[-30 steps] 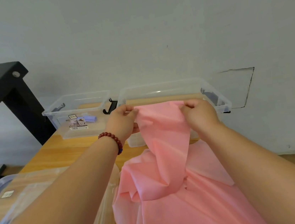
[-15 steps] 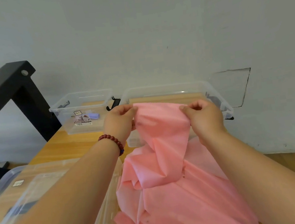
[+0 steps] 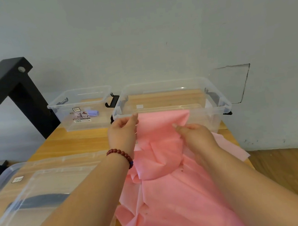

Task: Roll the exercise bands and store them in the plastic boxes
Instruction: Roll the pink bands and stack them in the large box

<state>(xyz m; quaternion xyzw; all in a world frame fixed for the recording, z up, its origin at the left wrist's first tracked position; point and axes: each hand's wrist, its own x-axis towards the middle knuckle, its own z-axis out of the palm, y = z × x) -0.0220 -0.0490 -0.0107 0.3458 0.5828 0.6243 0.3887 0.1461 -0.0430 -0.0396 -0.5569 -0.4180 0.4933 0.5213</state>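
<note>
Both my forearms bare, reaching forward; left grip [image 3: 123,133] raised, thumb and forefinger pinching pink band [image 3: 158,130] at its top corner; right grip [image 3: 194,135] lower, back of hand up, fingertips pinching the same band's edge

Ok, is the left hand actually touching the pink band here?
Touching. The head view shows the left hand pinching the top left corner of the pink band, with the fingertips closed on its edge.
</note>
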